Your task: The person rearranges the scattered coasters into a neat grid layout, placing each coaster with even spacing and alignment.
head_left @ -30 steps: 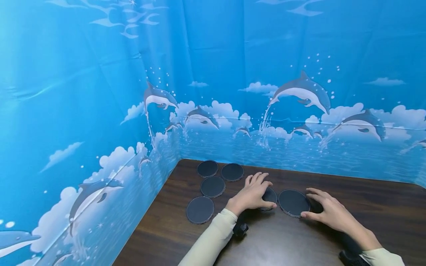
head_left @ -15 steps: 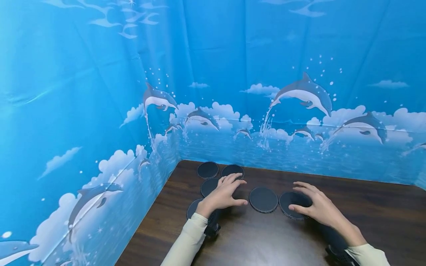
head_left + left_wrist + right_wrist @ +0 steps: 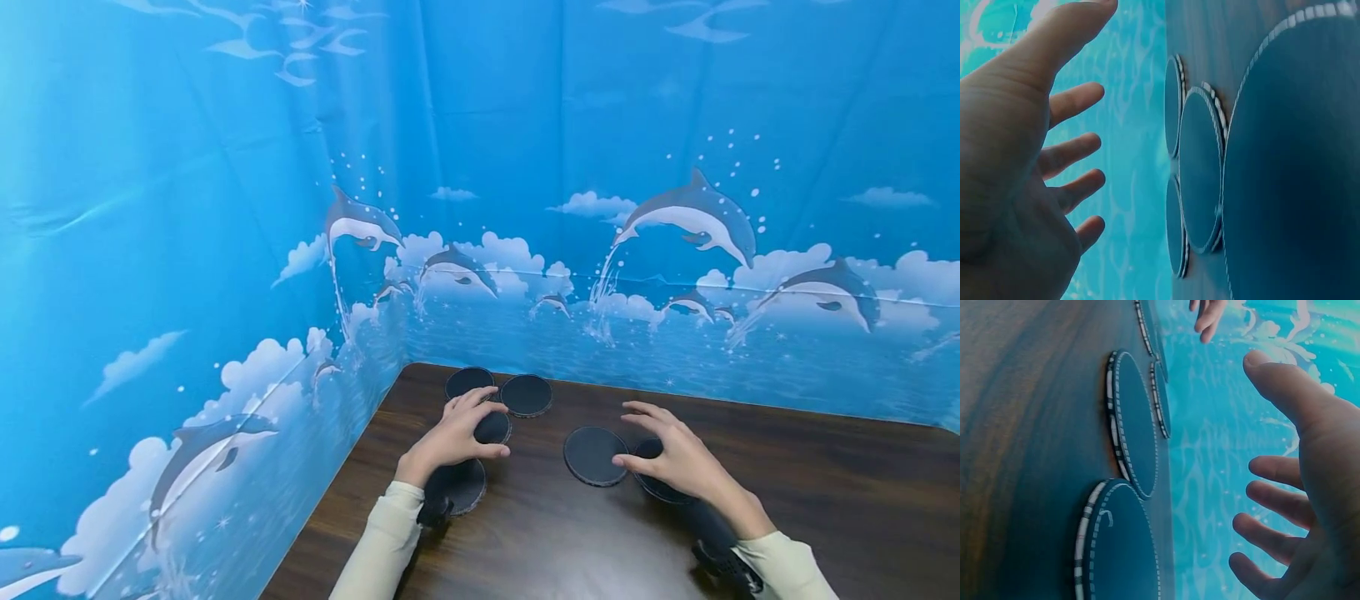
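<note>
Round dark coasters with stitched edges lie flat on the table. My left hand hovers, fingers spread and holding nothing, over the left group; a near-left coaster and a middle one are partly hidden beneath it. In the left wrist view, a gap separates the fingers from the coasters. My right hand is likewise spread and bare above the rightmost coaster, which it partly covers. Its thumb overlaps the edge of the neighbouring coaster in the head view.
Two more coasters, one at the back left and one beside it, lie near the table's far edge. The dark wooden table meets a blue dolphin-print curtain at the back and left.
My left hand has moved left, off the middle coaster and over the left group. My right hand has shifted left from beside the rightmost coaster to above it. The coasters stay put.
</note>
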Demonstrator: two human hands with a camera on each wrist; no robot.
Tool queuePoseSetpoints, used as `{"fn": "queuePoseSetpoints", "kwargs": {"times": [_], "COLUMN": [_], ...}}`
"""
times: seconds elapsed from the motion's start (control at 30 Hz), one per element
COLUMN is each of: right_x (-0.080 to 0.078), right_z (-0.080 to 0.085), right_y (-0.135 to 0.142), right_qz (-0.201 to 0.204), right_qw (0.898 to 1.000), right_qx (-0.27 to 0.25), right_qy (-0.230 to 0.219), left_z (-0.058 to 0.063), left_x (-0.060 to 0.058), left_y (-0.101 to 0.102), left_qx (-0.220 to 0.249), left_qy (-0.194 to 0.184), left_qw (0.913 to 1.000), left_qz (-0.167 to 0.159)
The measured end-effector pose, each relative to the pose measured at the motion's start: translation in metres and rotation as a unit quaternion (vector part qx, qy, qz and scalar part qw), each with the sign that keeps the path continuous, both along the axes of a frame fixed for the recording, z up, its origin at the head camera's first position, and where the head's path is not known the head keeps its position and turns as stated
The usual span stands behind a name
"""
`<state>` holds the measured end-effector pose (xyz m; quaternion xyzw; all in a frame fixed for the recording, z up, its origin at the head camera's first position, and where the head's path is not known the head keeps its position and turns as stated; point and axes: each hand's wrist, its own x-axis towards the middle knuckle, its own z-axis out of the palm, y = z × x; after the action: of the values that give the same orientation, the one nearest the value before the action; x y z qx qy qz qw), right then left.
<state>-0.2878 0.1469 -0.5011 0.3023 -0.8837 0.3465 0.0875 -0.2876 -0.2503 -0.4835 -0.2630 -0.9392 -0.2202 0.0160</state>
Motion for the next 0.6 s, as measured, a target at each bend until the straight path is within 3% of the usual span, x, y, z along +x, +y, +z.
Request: {"fn": "queuePoseSetpoints", "kwargs": {"times": [0.1,0.27,0.43,0.6], "right_x": [0.0,0.001,0.002,0.003], "right_z": [-0.001,-0.005,-0.008,-0.008], "right_y": [-0.001,-0.01,-0.019,-0.029], "right_qz": [0.005,0.012,0.027,0.039], "right_qw": [1.0,1.0,0.999,0.999], "right_qx": [0.008,0.013,0.021,0.022], "right_qy": [-0.001,0.007,0.021,0.021], "left_z": [0.001,-0.004,-0.006,-0.001], "left_x": [0.001,0.017,0.031,0.038], "left_y": [-0.008,-0.025,-0.043,-0.06], "left_qx": [0.004,-0.005,-0.011,-0.02], "left_qy": [-0.003,-0.017,-0.046,-0.087], "left_qw": [1.0,0.9998,0.9988,0.996], "left_qz": [0.001,0.004,0.008,0.01]}}
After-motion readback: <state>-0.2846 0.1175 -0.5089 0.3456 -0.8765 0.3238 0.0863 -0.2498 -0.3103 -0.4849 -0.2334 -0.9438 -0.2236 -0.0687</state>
